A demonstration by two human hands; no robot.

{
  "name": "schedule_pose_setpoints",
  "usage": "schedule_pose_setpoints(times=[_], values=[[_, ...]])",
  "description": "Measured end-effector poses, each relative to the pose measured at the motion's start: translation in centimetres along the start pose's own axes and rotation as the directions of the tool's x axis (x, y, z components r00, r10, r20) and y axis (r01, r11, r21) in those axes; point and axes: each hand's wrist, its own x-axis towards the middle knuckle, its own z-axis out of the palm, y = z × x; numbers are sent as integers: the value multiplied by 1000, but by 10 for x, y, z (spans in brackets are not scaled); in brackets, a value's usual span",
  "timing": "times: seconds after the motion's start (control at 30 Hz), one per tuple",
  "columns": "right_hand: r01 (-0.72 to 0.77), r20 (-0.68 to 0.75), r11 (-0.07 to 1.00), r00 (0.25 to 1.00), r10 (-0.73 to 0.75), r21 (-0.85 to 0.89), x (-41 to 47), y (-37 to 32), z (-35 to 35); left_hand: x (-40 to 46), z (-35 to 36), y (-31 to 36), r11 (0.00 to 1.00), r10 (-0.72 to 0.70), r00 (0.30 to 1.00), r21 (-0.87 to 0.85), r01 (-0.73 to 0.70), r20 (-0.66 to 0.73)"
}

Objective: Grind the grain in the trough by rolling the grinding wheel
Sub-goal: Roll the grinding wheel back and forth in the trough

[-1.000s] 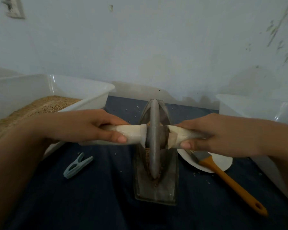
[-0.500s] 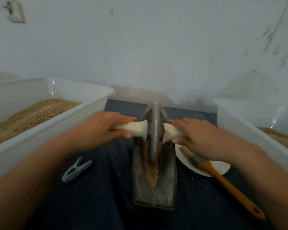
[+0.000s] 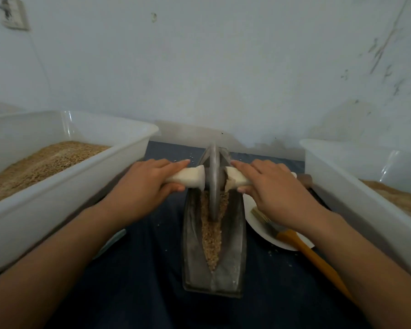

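Grey wheel w/ white handles, tan grain, orange-handled brush.

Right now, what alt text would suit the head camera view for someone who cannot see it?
Two hands, left hand and right hand, press the white handles of a metal grinding wheel standing in a narrow trough of grain. White tubs of grain flank it; a brush lies on a plate.
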Motion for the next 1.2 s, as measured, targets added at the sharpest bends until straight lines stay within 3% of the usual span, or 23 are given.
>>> schedule_pose_setpoints(times=[0.1, 0.17, 0.23, 0.33, 0.43, 0.53, 0.63, 0.73, 0.8, 0.87, 0.93, 1.07, 1.13, 1.2], values=[[-9, 36, 1000, 999, 9, 10, -1, 3, 4, 5, 3, -1, 994, 63, 997, 91, -59, -41], [13, 133, 999, 991, -18, 38, -2, 1, -9, 5, -7, -1, 998, 59, 998, -19, -59, 16], [32, 266, 995, 962, -56, 92, -5, -4, -28, 0, -24, -3, 979, 48, 984, -202, -13, 173], [44, 403, 975, 906, -131, 218, -16, -12, -58, -9, -52, -7, 912, 152, 868, -405, 61, 472], [53, 405, 972, 903, -144, 229, -22, -14, -65, -12, -59, -8, 895, 199, 822, -440, 68, 533], [40, 298, 985, 950, -89, 168, -15, -12, -45, -8, -43, -6, 946, 79, 890, -316, 76, 450], [36, 97, 998, 994, -42, 58, -2, -3, -16, -3, -13, -2, 981, -53, 982, -176, 86, 184], [-24, 14, 999, 1000, 24, 45, 1, 5, 3, 1, 8, 0, 997, 42, 996, 70, -36, -79], [-27, 45, 997, 999, 24, 68, 0, 6, 5, 5, 8, 0, 989, 82, 992, 131, -70, -94], [-18, 140, 995, 990, 5, 93, -1, 5, -5, 5, -2, -1, 993, 88, 995, 80, -85, -44], [-5, 268, 991, 963, -32, 136, -3, 1, -23, 0, -20, -1, 992, 37, 994, -123, -23, 106], [13, 428, 960, 894, -136, 279, -15, -9, -61, -11, -54, -4, 879, 157, 859, -466, 103, 486], [25, 433, 959, 888, -151, 281, -20, -12, -68, -14, -60, -4, 838, 215, 823, -533, 121, 525], [25, 406, 963, 903, -137, 269, -17, -12, -62, -12, -57, -4, 859, 196, 841, -502, 100, 504]])
